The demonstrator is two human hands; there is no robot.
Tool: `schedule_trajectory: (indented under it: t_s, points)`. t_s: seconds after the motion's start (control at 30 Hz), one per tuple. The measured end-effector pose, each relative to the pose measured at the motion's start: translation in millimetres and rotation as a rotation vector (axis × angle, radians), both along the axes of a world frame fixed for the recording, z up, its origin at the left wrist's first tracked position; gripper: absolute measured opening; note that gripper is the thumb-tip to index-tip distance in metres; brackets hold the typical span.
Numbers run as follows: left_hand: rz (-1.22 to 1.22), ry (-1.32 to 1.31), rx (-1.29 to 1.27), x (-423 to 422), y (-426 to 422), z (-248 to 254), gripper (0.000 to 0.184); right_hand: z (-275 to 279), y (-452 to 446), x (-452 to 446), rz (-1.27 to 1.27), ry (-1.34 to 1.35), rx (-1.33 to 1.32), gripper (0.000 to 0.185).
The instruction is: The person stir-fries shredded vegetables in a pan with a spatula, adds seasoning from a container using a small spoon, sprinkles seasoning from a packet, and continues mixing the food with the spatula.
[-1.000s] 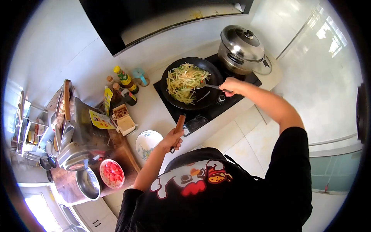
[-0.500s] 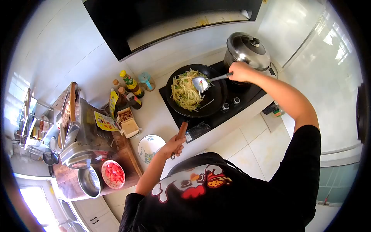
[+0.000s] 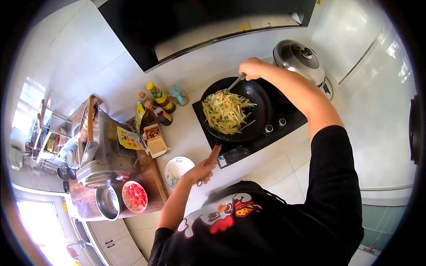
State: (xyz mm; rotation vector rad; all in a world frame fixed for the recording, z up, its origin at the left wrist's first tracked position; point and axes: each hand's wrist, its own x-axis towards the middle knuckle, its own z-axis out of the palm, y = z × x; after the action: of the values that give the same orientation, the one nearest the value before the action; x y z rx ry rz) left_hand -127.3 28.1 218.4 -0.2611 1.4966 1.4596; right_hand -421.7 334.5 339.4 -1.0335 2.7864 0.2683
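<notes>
My left hand (image 3: 200,172) is closed around the wooden handle (image 3: 214,155) of a black wok (image 3: 259,106), which sits on the cooktop. Pale, thin vegetable strips with green bits (image 3: 226,113) are heaped in the wok's left half. At its far side, my right hand (image 3: 253,68) grips a metal cooking spoon (image 3: 236,82) by the dark end of its handle. The spoon's head is down at the far edge of the strips, mostly hidden by them.
Right of the wok stands a lidded steel pot (image 3: 299,62), below the range hood (image 3: 213,17). Bottles (image 3: 160,97), an open seasoning box (image 3: 156,144) and a patterned white bowl (image 3: 177,170) are on the left counter. A bowl of red chunks (image 3: 135,196) sits beside a steel bowl (image 3: 108,203).
My right hand has moved left with the cooking spoon, whose head went from above the wok into the strips' far edge. The strips have shifted. My left hand keeps its hold on the handle.
</notes>
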Motion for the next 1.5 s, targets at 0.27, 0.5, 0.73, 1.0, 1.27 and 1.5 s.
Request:
schedule_trajectory:
  t_s: [0.27, 0.5, 0.73, 1.0, 1.27, 1.5]
  points:
    - [0.001, -0.01, 0.034, -3.7, -9.2, -3.7, 0.04, 60.3, -52.3, 83.7, 0.281, 0.19, 0.232, 0.01]
    - [0.001, -0.013, 0.073, -3.9, -13.8, -11.3, 0.039, 85.6, -41.3, 161.9, 0.133, 0.215, 0.197, 0.013]
    - [0.006, -0.025, 0.09, -3.8, -12.9, -20.0, 0.04, 22.8, -40.9, 150.1, -0.111, 0.252, 0.123, 0.014]
    - [0.026, -0.008, 0.117, -0.7, -12.1, -25.3, 0.038, -9.9, -45.9, 165.3, -0.194, 0.225, 0.07, 0.017]
    - [0.038, -0.004, 0.143, 1.4, -12.0, -25.5, 0.042, 100.7, -68.4, 209.1, -0.178, 0.054, 0.154, 0.012]
    - [0.063, 0.019, 0.133, 5.0, -10.4, -20.3, 0.04, 43.0, -39.7, 164.3, -0.306, 0.158, 0.146, 0.014]
